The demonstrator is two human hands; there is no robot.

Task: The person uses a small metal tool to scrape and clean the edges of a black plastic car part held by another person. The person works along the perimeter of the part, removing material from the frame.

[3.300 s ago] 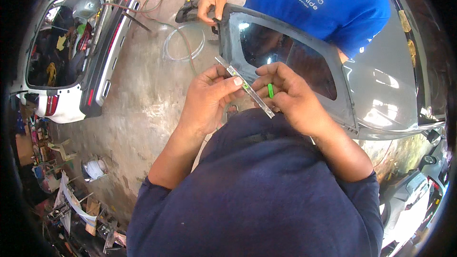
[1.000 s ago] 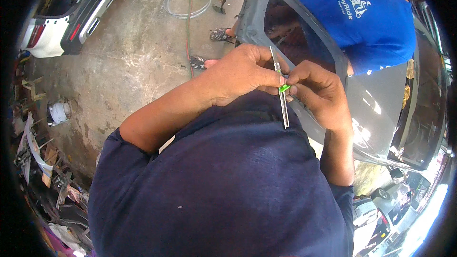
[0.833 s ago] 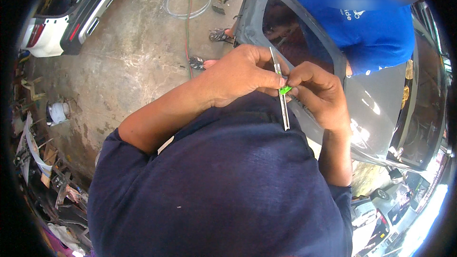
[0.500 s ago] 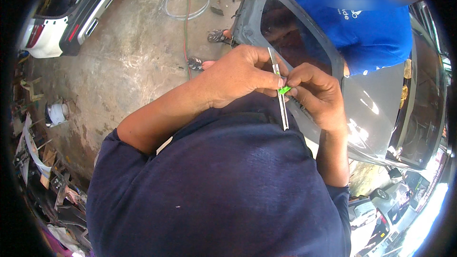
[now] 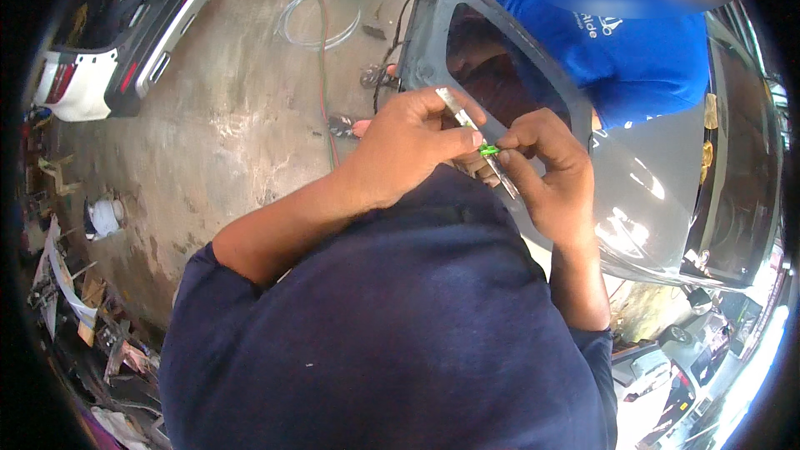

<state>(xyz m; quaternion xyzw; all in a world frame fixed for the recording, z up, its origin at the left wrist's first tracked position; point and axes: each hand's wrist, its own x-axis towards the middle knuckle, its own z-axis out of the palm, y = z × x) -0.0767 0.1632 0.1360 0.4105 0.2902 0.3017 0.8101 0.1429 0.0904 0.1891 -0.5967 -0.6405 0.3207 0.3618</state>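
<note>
My left hand (image 5: 408, 146) is closed round a narrow silvery strip (image 5: 455, 108), thumb lying on top of it. The strip slants from upper left to lower right in front of my dark shirt. A small bright green clip (image 5: 489, 150) sits at the middle of the strip. Thumb and forefinger of my right hand (image 5: 554, 171) pinch the clip from the right. How the clip joins the strip is hidden by the fingertips.
Just beyond my hands stands a grey vehicle door panel (image 5: 425, 54) with a dark window. A person in a blue shirt (image 5: 642, 67) is behind it. A coil of clear hose (image 5: 292, 21) lies on the concrete floor; scrap parts (image 5: 92, 308) are heaped at left.
The strip has turned, its lower end swinging right and up, so it slants more. My hands have shifted slightly left. The green clip remains between my fingers.
</note>
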